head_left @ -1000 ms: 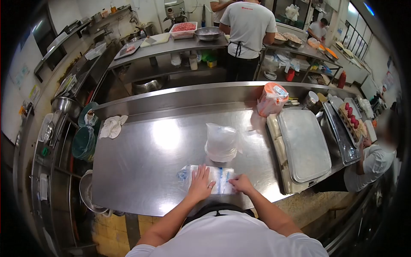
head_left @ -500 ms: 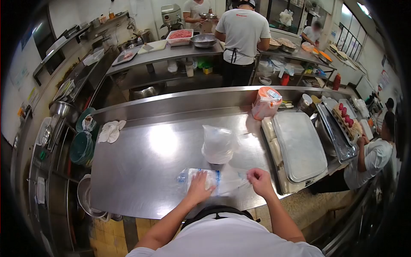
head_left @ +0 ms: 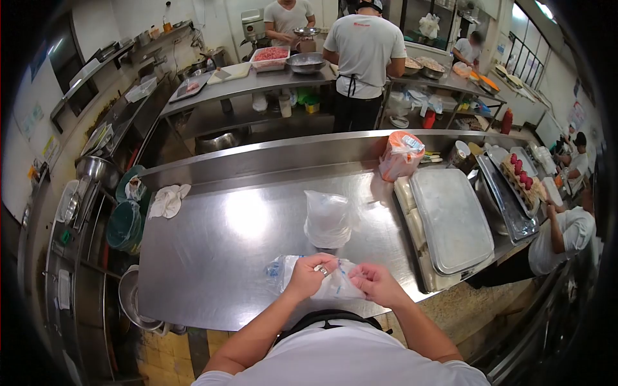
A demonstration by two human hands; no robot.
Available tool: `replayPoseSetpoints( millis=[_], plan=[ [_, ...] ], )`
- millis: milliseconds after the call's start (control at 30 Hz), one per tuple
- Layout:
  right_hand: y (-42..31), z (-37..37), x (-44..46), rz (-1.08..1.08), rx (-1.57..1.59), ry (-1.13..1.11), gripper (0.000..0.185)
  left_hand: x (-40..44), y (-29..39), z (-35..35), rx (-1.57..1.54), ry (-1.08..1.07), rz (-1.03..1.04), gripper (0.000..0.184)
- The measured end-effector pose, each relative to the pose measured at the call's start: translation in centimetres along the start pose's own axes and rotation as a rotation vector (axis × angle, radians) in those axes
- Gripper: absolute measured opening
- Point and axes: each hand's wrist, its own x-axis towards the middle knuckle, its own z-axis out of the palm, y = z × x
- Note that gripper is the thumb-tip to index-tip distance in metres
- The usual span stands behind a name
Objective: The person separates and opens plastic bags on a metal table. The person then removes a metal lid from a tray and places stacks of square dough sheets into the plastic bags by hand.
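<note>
A clear plastic bag (head_left: 335, 287) with blue print lies near the table's front edge. My left hand (head_left: 309, 275) is closed on its upper edge, fingertips pinched together, a ring on one finger. Close by on the right, my right hand (head_left: 376, 283) pinches the same plastic between thumb and fingers. The bag's left end rests flat on the steel table (head_left: 193, 270). Just beyond my hands stands a whitish, filled plastic bag (head_left: 327, 220), touched by neither hand.
Lidded trays (head_left: 450, 219) are stacked at the right, beside an orange-and-white wrapped roll (head_left: 402, 154). A white cloth (head_left: 169, 201) lies at the left corner. Co-workers stand at the back counter, one person (head_left: 365, 51) facing away; another person (head_left: 566, 235) is at the far right.
My left hand has lifted from lying flat on the plastic and moved right to pinch its edge. My right hand has come inward and slightly down, so both hands are close together.
</note>
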Motion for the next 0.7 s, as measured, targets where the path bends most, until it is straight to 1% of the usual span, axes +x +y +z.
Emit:
replayPoseSetpoints(
  millis=[33,67,133,167,233,267,333,367,433,467,533,567,633,667,700],
  plan=[
    [-0.1,0.1,0.1,0.075,-0.037,-0.039,0.013,0.0,0.1,-0.4,-0.026,-0.047,-0.019,0.013],
    [0.1,-0.2,0.5,-0.002,-0.076,-0.009,0.013,0.0,0.2,-0.9,-0.053,-0.093,-0.037,0.013],
    [0.4,-1.3,1.4,-0.159,-0.152,0.048,0.014,0.0,-0.6,-2.1,0.027,-0.320,-0.147,0.014],
    [0.2,-1.7,1.8,-0.217,-0.036,0.044,0.014,-0.1,-1.0,-2.5,0.068,-0.437,-0.201,0.015],
    [-0.9,-2.5,2.4,-0.333,0.199,0.043,0.015,-0.5,-1.6,-3.0,0.108,-0.460,-0.238,0.017],
    [-1.0,-2.7,2.5,-0.249,0.314,-0.027,0.016,-0.5,-1.7,-3.3,0.128,-0.474,-0.257,0.018],
    [-1.0,-2.9,2.4,-0.076,0.541,-0.168,0.018,0.4,-1.2,-3.8,-0.147,-0.276,-0.106,0.013],
    [-1.3,-2.9,2.4,-0.051,0.500,-0.163,0.018,1.0,-0.8,-4.2,-0.283,-0.172,-0.030,0.011],
    [-2.6,-2.9,2.8,0.000,0.414,-0.156,0.019,3.2,0.2,-6.2,-0.348,-0.336,0.060,0.013],
    [-3.3,-3.6,3.2,-0.081,0.369,-0.145,0.018,4.4,0.9,-7.2,-0.380,-0.417,0.105,0.014],
    [-5.3,-5.7,4.5,-0.243,0.277,-0.124,0.018,5.4,5.6,-7.5,0.027,-0.541,-0.011,0.017],
    [-6.8,-5.6,5.2,-0.260,0.237,-0.023,0.018,6.2,7.5,-7.7,0.233,-0.599,-0.069,0.018],
    [-9.8,-4.8,6.7,-0.289,0.159,0.180,0.019,8.8,8.6,-8.9,0.157,-0.445,-0.105,0.018],
    [-10.1,-4.9,8.0,-0.280,0.140,0.236,0.021,10.4,9.0,-9.3,0.121,-0.370,-0.121,0.019],
    [-9.6,-5.2,10.2,-0.272,0.121,0.292,0.022,12.2,9.8,-9.5,0.158,-0.225,-0.152,0.019]
  ],
)
